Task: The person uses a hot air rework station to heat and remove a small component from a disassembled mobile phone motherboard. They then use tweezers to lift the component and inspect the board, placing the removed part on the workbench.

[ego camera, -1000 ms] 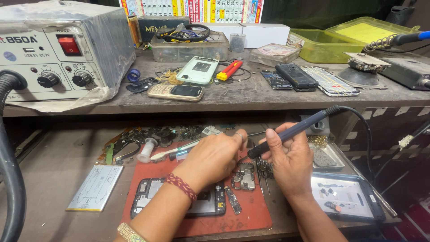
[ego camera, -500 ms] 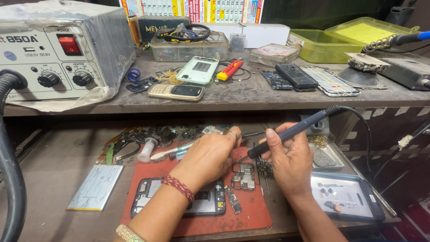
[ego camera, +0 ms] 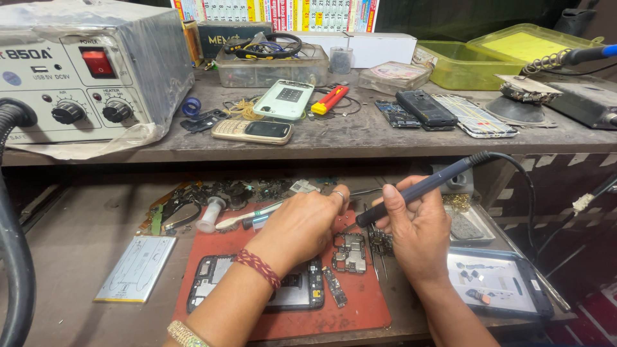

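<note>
Now the right hand (ego camera: 421, 231) grips the soldering iron (ego camera: 418, 189), its tip lowered nearer the board (ego camera: 350, 252) on the red mat (ego camera: 360, 302); the left hand (ego camera: 302, 225), shifted slightly, pinches tweezers (ego camera: 360, 191).

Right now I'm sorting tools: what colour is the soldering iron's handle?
Dark blue; the soldering iron shows best in the head view.

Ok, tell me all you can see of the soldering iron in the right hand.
The soldering iron is a slim dark blue-grey handle, plastic by its look, held pencil-style in the right hand. It slants down to the left, its tip hidden between the two hands above the small circuit board on the red mat. A black cord loops from its raised rear end.
</note>
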